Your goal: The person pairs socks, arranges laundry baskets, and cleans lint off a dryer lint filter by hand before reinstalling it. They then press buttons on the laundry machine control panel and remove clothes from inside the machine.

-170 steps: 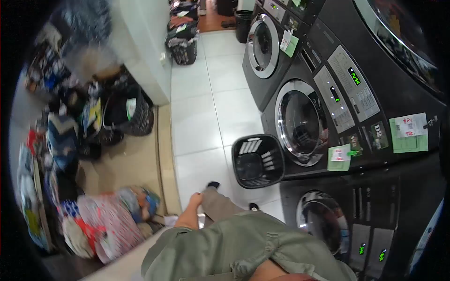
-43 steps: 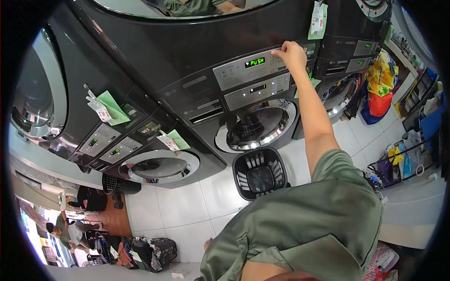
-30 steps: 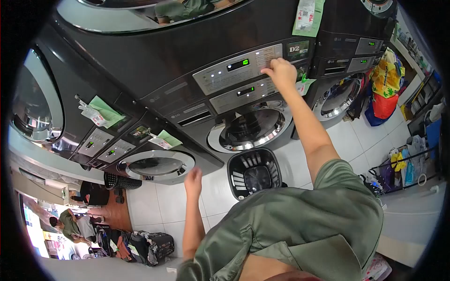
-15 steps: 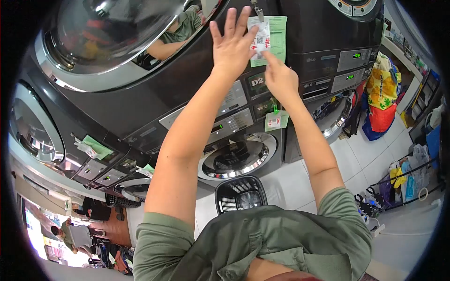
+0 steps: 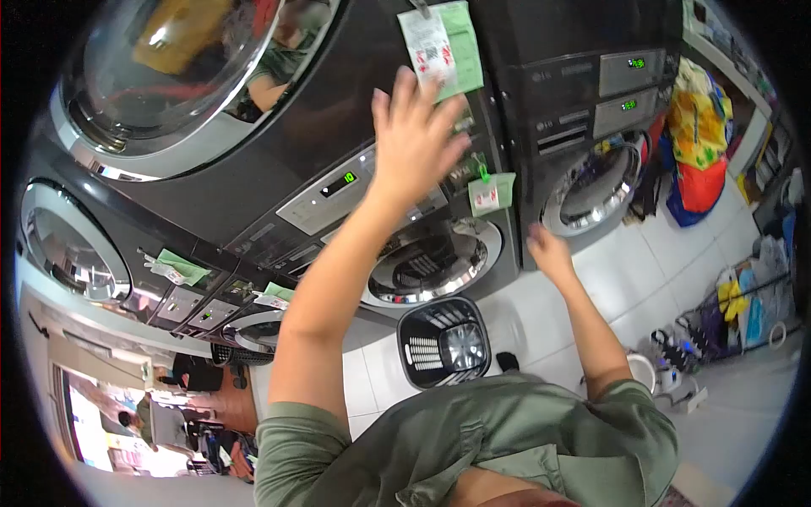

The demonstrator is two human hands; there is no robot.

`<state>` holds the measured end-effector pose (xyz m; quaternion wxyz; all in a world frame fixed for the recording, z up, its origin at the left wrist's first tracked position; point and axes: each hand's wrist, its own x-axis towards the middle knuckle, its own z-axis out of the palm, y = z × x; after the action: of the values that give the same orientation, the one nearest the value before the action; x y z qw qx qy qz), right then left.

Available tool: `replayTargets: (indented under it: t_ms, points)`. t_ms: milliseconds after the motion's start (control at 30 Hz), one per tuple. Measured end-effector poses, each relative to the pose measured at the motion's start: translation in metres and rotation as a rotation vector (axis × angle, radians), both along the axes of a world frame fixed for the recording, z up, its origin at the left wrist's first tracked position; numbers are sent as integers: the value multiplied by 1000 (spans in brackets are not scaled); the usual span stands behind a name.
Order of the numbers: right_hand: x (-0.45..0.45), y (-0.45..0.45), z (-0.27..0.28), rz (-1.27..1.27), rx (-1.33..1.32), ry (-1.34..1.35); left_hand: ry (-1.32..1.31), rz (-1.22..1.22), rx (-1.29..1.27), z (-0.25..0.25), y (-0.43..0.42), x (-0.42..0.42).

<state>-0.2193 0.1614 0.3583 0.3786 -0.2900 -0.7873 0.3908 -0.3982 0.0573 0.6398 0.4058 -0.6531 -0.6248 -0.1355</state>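
Note:
My left hand [image 5: 414, 139] is raised with its fingers spread, in front of the dark machine's panel and just below a green and white paper slip [image 5: 441, 51]. Nothing is in it. Lower and to the right, my right hand [image 5: 549, 252] hangs over the floor beside a round washer door [image 5: 591, 190]; its fingers look curled, and whatever they may hold is too small to make out. The control display [image 5: 342, 183] beside my left wrist reads 10. Below it are a round glass door [image 5: 435, 262] and a black plastic basket [image 5: 412, 367] on the floor.
A large round door [image 5: 203, 139] is at upper left, with more stacked machines beyond. A yellow and red bag [image 5: 699, 182] stands at right, near a rack of bags [image 5: 752, 296]. At far lower left a person [image 5: 165, 422] is near a pile of clothes [image 5: 241, 456].
My right hand has dropped away from the paper slip to the lower right. My left hand is slightly lower, with its fingers still spread. The view has shifted, and the 10 display shows now.

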Motion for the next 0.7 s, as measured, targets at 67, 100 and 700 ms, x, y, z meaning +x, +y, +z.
replayTargets:
  t_ms: [67,100,700]
  points:
    - [85,-42,-123,69,-203,-489,-256,-258,-239,-36,-30,39]
    - [137,-64,-166,127,-110,-684,-576,-383,-416,-43,-45,62]
    - [383,-33,-265,-237,-1132,-810,-244,-951,-104,89,-60,224]
